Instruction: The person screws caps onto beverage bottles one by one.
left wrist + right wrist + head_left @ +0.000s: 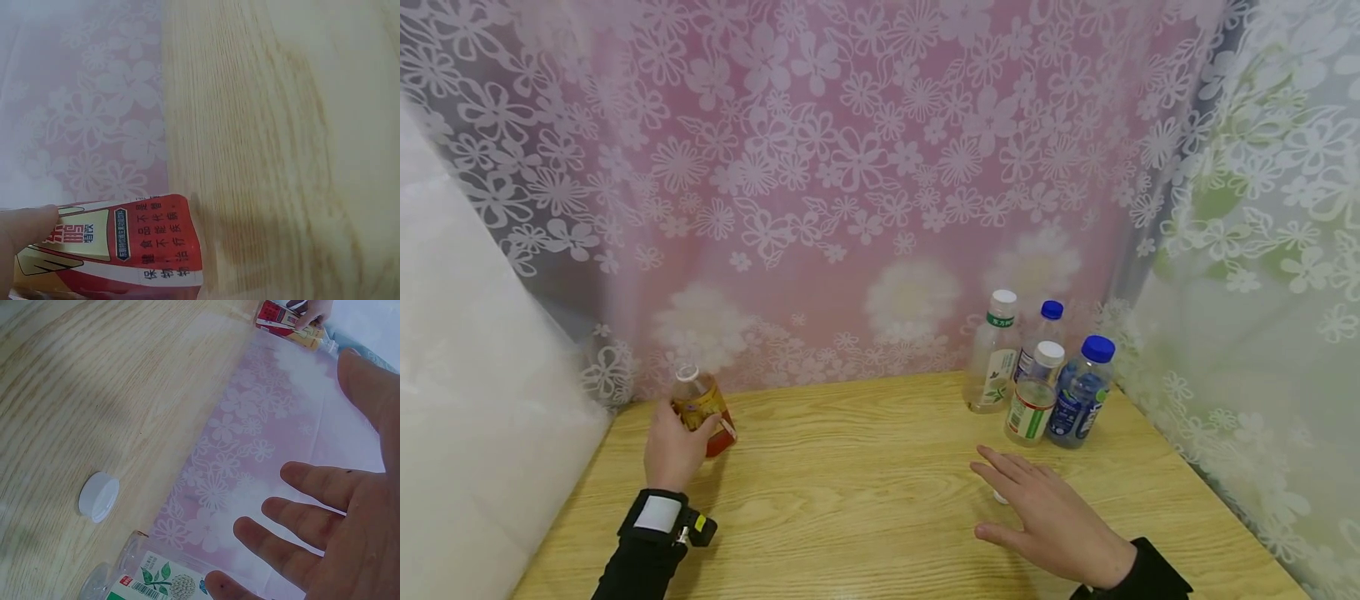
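At the far left of the table my left hand (677, 446) grips a drink bottle (702, 404) with a red and yellow label, thumb on one side. In the left wrist view the bottle's printed red label (164, 240) shows close up, its base near the tabletop. My right hand (1048, 512) hovers over the table at the right with fingers spread and nothing in them. A white bottle cap (99, 497) lies on the wood below that hand; in the head view the hand hides most of it.
Behind my right hand stand several bottles: a tall clear one (992, 367) with a white cap, a shorter white-capped one (1028, 408), a blue-capped one (1081, 400) and another blue-capped one (1051, 311) behind. Flowered curtains (850, 167) border the wooden table (835, 483).
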### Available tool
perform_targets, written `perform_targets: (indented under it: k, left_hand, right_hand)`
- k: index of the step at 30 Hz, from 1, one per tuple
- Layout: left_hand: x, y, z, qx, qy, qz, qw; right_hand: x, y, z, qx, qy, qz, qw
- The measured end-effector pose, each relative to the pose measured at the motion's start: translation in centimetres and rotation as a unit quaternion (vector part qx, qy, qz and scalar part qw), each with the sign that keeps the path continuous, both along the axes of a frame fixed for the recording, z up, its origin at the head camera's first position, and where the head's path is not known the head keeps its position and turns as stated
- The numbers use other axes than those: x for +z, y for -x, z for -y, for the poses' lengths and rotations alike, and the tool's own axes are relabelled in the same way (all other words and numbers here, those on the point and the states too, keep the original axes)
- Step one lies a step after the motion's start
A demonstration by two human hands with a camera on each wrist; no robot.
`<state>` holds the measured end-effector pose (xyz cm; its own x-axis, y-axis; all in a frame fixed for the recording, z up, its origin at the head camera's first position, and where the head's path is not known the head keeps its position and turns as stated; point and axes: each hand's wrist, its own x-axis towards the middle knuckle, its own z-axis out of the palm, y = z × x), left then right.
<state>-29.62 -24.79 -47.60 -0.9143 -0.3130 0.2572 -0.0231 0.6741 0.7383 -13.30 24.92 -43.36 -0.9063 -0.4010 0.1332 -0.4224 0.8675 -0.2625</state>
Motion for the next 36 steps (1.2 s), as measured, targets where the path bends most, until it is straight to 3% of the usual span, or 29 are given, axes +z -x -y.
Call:
perform_targets:
  k: [5, 12, 18, 36]
  left_hand:
    - [0.6, -0.8, -0.4, -0.013, 0.012, -0.006, 0.9998]
    - [2.0, -2.2, -1.7, -0.067, 0.031, -0.029, 0.9968]
    - [3.5, -3.8, -3.5, -0.092, 0.053, -0.034, 0.9938]
    - [7.5, -8.3, -8.8, -0.184, 0.035, -0.026, 0.982]
  right_hand:
    - [-0.2, 0.0, -0.1, -0.002, -0.001, 0.003, 1.0]
    - [-0.1, -0.1, -0.1, 0.0, -0.001, 0.002, 1.0]
    - [0.0, -0.2, -0.1, 0.002, -0.007, 0.003, 1.0]
    - [0.0, -0.4, -0.2, 0.001, -0.009, 0.002, 1.0]
